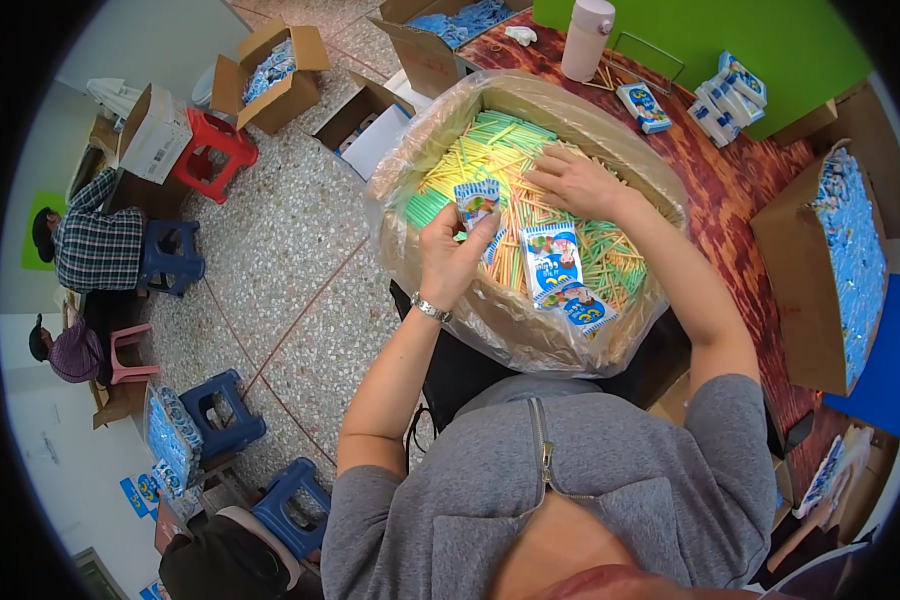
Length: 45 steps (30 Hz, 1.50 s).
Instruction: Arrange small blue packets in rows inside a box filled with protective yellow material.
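A carton lined with a clear plastic bag (395,215) sits in front of me, full of thin pastel sticks (470,165) in yellow, green and pink. Over its left half, my left hand (452,250) is closed around a small blue-and-white printed packet (477,198), held upright between thumb and fingers. My right hand (575,187) rests palm down on the sticks toward the far right, fingers stretched out and slightly apart. Between the hands and nearer to me lie printed packets (552,255) on top of the sticks, one overlapping another at the near side.
A red-brown patterned table (705,210) holds a pink bottle (588,40), a wire stand and stacked packets (728,100). At right stands a carton of blue packets (850,270). Red and blue stools (215,155), more cartons and several people are on the left.
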Tool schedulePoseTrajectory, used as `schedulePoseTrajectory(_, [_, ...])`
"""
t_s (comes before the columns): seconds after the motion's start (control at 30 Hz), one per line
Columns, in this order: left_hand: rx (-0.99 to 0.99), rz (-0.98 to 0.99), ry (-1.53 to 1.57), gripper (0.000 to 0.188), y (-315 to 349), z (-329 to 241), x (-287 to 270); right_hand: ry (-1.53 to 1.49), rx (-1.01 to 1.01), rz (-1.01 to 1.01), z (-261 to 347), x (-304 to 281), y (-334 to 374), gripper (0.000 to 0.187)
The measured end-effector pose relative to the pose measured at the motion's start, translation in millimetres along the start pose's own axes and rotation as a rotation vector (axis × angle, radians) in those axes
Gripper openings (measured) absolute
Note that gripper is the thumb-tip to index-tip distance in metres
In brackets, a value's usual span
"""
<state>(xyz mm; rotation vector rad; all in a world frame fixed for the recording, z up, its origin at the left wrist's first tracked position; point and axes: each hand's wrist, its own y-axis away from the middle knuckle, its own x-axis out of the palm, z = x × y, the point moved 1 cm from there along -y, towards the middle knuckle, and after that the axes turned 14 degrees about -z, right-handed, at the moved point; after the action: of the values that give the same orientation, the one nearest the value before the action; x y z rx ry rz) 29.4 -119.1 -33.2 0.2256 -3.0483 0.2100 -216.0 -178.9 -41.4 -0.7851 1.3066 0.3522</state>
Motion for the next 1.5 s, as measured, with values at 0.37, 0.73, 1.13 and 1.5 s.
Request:
schedulePoseTrajectory(0.37, [0.013,0.037,-0.049,0.020,2,8,2,-0.064,0.006,-0.035,5,-23,58,0.033])
schedulePoseTrajectory(0.73, [-0.016,0.025,0.030,0.023,3,9,6,-0.013,0.256,0.246,12,-48,3,0.030])
schedulePoseTrajectory(1.13, [0.051,0.054,-0.065,0.030,4,14,10,0.185,0.224,0.242,20,-23,31,0.022])
schedulePoseTrajectory(1.5, [-0.414,0.269,0.507,0.024,-17,-11,73,-1.236,0.843,0.327,20,-76,54,0.026])
